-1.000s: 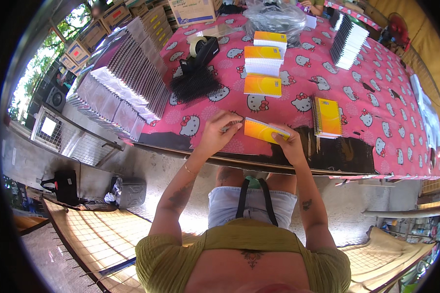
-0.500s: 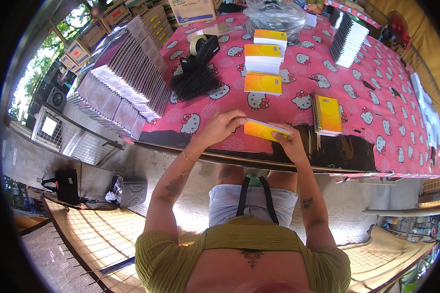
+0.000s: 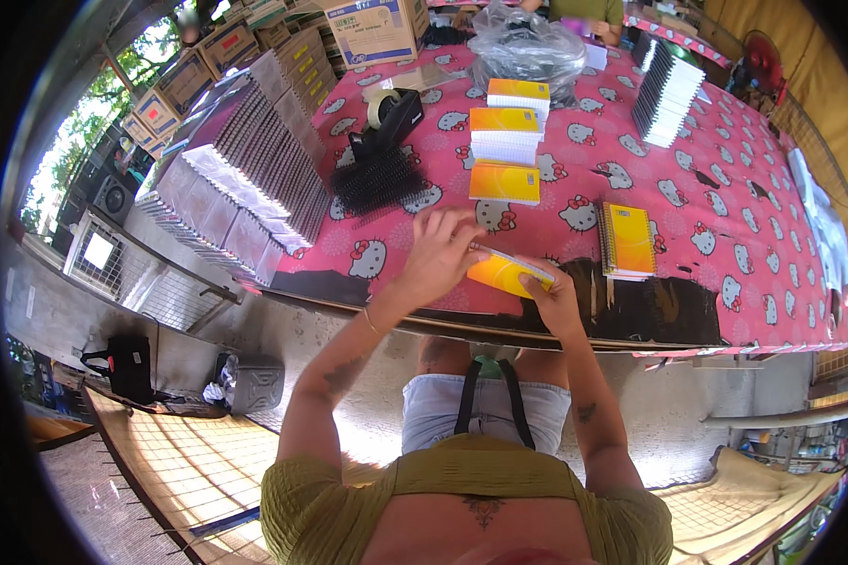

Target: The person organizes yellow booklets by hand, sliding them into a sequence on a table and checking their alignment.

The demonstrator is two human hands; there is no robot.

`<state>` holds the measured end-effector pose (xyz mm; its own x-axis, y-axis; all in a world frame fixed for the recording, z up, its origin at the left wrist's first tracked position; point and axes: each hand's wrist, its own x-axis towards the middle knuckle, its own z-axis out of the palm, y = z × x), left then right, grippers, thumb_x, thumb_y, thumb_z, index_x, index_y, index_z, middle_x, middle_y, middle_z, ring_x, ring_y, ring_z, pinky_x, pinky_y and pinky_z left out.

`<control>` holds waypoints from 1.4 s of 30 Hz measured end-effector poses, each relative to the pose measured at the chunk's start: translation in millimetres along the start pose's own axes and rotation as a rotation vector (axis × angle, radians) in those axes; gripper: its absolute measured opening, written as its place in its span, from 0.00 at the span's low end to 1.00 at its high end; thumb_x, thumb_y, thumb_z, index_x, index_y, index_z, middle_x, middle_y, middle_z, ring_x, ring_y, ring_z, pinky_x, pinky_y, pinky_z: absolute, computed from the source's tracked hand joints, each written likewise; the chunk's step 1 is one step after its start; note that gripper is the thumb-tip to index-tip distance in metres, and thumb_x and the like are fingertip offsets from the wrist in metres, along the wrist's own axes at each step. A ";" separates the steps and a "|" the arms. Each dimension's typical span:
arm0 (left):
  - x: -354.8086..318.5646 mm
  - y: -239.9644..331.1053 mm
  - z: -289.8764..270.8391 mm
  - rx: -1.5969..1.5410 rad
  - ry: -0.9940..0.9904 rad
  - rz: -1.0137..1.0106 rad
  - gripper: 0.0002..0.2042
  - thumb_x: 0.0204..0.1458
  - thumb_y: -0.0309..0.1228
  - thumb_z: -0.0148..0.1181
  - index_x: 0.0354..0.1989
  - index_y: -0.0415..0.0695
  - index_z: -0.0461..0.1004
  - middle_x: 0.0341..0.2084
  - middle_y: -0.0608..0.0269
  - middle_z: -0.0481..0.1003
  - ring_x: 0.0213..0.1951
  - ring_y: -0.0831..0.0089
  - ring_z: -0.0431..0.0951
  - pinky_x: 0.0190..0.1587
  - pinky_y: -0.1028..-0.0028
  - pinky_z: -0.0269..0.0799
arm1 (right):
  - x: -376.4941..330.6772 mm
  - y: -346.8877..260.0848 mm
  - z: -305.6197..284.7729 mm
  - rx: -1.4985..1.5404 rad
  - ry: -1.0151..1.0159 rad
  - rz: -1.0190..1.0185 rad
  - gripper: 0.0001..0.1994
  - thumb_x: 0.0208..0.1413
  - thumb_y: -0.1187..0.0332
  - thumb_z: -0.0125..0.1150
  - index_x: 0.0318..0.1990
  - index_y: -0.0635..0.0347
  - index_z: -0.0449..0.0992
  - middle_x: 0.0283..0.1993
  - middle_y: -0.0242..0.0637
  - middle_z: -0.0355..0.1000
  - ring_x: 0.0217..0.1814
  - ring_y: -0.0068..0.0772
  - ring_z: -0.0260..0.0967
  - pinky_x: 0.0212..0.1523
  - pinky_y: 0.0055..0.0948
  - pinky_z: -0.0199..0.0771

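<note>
A small pad of pages with a yellow-orange cover point(image 3: 501, 273) is held just above the table's near edge. My right hand point(image 3: 554, 297) grips its right end, thumb on the cover. At the pad's upper left corner, the fingers of my left hand point(image 3: 440, 250) are bent and pinched together; what is between them is hidden. Beyond, more yellow pads stand in a column: a near stack point(image 3: 504, 183), a middle stack point(image 3: 504, 137) and a far stack point(image 3: 518, 97). Yellow notebooks with dark spiral binding point(image 3: 628, 240) lie to the right.
A heap of black binding coils point(image 3: 379, 184) lies beside a tape dispenser point(image 3: 386, 122). Tall stacks of spiral notebooks point(image 3: 254, 169) fill the table's left side. Another notebook stack point(image 3: 667, 99), a clear plastic bag point(image 3: 528, 52) and a person point(image 3: 589, 14) are at the far side.
My left hand has shifted down and onto the pad's left end, its fingers more spread over the corner. The right hand keeps its hold, with the pad slightly lower and more tilted.
</note>
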<state>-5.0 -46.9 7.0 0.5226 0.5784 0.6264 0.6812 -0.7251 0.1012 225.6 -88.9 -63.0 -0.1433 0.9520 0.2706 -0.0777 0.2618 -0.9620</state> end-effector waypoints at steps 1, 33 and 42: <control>-7.6 10.4 6.6 0.094 -0.046 -0.094 0.27 0.56 0.44 0.58 0.61 0.44 0.66 0.62 0.51 0.63 0.67 0.49 0.55 0.65 0.36 0.37 | -1.6 -4.8 7.7 0.084 0.029 0.035 0.13 0.63 0.72 0.59 0.53 0.67 0.76 0.49 0.34 0.76 0.50 0.18 0.70 0.53 0.21 0.70; -53.2 63.1 25.8 0.124 -0.120 -0.122 0.43 0.56 0.57 0.48 0.68 0.31 0.53 0.69 0.39 0.52 0.71 0.43 0.49 0.67 0.37 0.38 | -12.2 -15.0 18.7 0.050 -0.023 0.080 0.15 0.62 0.73 0.59 0.54 0.68 0.75 0.45 0.31 0.77 0.46 0.17 0.69 0.51 0.23 0.70; -28.8 65.3 28.8 0.120 -0.094 -0.171 0.41 0.59 0.58 0.43 0.68 0.31 0.54 0.68 0.38 0.54 0.71 0.42 0.51 0.67 0.38 0.39 | -3.1 -4.2 9.0 -0.217 -0.135 0.017 0.15 0.60 0.72 0.61 0.53 0.64 0.77 0.41 0.41 0.79 0.42 0.20 0.72 0.46 0.25 0.73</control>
<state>39.2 -100.1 -26.6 0.4358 0.7258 0.5322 0.8175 -0.5666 0.1033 217.5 -94.4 -59.4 -0.2743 0.9306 0.2424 0.1378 0.2875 -0.9478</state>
